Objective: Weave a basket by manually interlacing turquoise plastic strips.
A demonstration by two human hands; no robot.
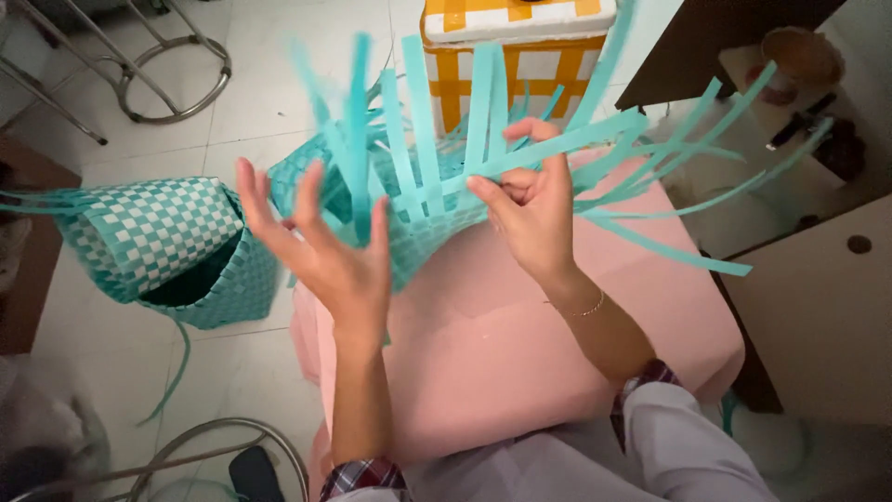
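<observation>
Teal half-woven basket between splayed left hand and strip-pinching right hand.

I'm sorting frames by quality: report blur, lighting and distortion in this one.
Head view: the left hand and the upright teal strips are smeared by motion blur; the right hand is sharper. Light is soft and even, brightest on the white tiled floor; corners darken. Wide-angle bending shows at the edges.

Smooth teal plastic strips; matt pink cloth cushion; glossy tiled floor
</observation>
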